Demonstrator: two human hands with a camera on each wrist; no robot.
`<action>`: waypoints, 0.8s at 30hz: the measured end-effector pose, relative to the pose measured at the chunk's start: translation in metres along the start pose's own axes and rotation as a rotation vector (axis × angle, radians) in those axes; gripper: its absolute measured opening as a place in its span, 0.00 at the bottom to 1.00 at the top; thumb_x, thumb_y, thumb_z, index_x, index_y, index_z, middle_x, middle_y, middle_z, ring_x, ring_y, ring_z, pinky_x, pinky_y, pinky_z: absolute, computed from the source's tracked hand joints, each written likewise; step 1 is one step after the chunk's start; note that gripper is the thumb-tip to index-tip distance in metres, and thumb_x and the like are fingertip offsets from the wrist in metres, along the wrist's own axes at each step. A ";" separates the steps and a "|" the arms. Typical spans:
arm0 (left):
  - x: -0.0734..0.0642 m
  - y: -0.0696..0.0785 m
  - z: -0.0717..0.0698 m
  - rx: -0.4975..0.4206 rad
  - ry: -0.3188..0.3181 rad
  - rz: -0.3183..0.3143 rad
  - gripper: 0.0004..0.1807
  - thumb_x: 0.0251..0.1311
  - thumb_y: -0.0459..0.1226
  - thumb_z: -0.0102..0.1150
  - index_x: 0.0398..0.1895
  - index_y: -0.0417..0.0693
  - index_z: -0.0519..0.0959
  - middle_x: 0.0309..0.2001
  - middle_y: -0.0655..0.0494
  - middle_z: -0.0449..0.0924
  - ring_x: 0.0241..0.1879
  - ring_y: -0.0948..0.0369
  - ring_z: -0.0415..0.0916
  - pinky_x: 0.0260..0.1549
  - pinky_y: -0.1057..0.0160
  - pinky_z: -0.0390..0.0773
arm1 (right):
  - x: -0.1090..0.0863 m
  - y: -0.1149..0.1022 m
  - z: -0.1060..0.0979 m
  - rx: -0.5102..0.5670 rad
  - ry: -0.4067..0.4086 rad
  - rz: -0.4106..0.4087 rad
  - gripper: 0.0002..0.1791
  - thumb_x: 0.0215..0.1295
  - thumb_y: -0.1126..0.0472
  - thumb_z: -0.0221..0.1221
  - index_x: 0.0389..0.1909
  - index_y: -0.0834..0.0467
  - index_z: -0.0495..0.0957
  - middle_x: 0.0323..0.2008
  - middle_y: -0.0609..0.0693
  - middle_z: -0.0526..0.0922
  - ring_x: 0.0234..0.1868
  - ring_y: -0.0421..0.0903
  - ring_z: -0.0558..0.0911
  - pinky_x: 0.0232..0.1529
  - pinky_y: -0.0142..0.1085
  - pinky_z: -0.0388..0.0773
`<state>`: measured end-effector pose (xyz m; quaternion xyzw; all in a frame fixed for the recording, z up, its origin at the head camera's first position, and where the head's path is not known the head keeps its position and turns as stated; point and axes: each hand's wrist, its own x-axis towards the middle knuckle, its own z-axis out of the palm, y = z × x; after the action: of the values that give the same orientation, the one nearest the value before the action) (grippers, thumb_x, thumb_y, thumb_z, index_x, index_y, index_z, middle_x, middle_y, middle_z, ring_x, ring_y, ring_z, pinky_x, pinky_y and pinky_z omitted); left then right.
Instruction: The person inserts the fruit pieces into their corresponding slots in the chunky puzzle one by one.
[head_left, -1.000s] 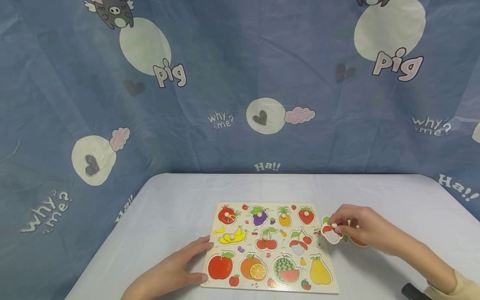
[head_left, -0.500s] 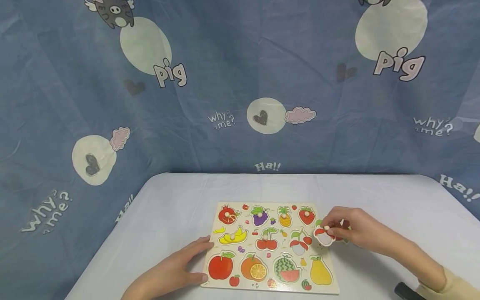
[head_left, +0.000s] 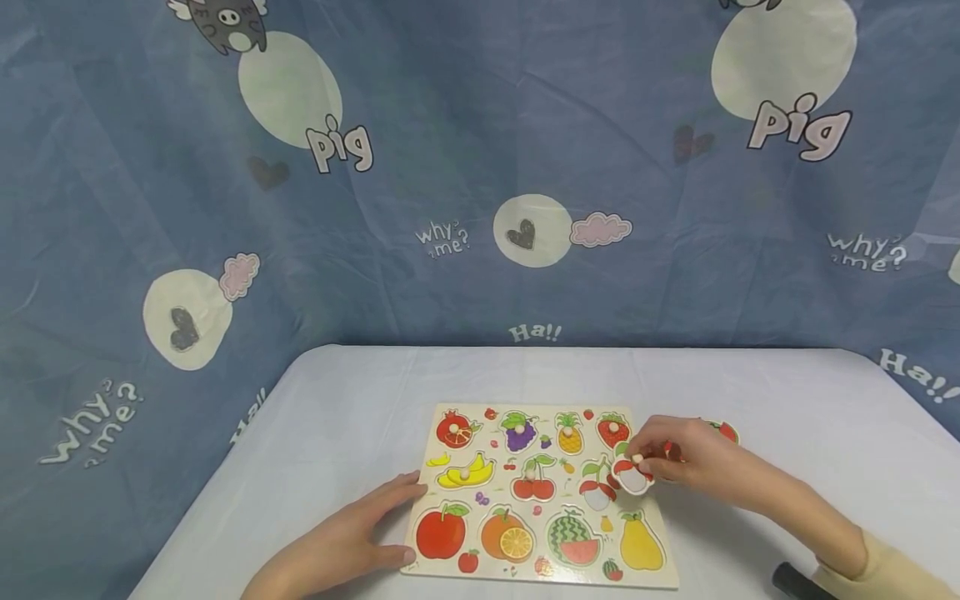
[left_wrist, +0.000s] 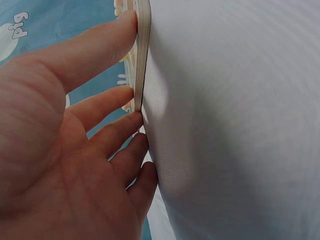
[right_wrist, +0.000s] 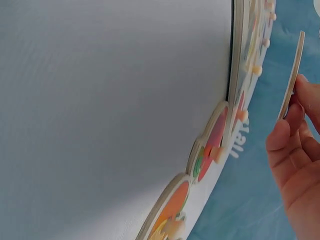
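Lychee piece (head_left: 632,480): being held at its knob (head_left: 637,458) in the right grip (head_left: 693,454), narrowly pinched between thumb and fingertips, hanging clear above the board (head_left: 660,577). Overlapping, in the head view, the rim of the matching recess (head_left: 597,498) just left of the right grip. Standing wide at the left grip (head_left: 360,527), with thumb and fingers touching the board's nearest edge, evidently bracing it. Appearing slightly tilted in the right wrist view; probably calling for levelling, then aligning leaf (head_left: 621,449) with leaf before lowering. Likely risking a jam when pressing one edge first. Best avoiding contact with the loose red piece (right_wrist: 216,132) on the table (head_left: 450,375) below the right grip.
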<state>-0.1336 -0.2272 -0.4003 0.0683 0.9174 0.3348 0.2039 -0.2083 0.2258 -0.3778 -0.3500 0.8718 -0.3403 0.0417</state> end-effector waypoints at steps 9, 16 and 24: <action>0.000 -0.001 0.001 0.001 0.008 -0.025 0.43 0.45 0.52 0.75 0.69 0.65 0.69 0.73 0.54 0.59 0.66 0.48 0.61 0.59 0.35 0.67 | 0.007 -0.002 0.009 0.000 -0.014 -0.047 0.11 0.62 0.66 0.66 0.39 0.46 0.83 0.35 0.36 0.79 0.31 0.35 0.76 0.30 0.29 0.76; 0.001 -0.003 0.000 -0.007 -0.003 -0.008 0.43 0.46 0.51 0.75 0.69 0.63 0.69 0.74 0.54 0.59 0.66 0.48 0.61 0.59 0.35 0.66 | 0.011 -0.002 0.015 0.063 -0.072 -0.079 0.09 0.64 0.66 0.64 0.40 0.49 0.82 0.36 0.39 0.80 0.29 0.35 0.78 0.30 0.30 0.77; 0.001 -0.001 0.000 -0.009 -0.010 0.013 0.43 0.47 0.51 0.75 0.69 0.61 0.69 0.73 0.53 0.60 0.67 0.48 0.61 0.59 0.35 0.66 | 0.016 -0.004 0.016 0.063 -0.136 -0.062 0.07 0.66 0.63 0.63 0.41 0.48 0.81 0.35 0.38 0.79 0.31 0.35 0.76 0.31 0.30 0.77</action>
<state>-0.1342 -0.2282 -0.4014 0.0752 0.9144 0.3400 0.2065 -0.2130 0.2046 -0.3856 -0.3974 0.8446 -0.3442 0.1013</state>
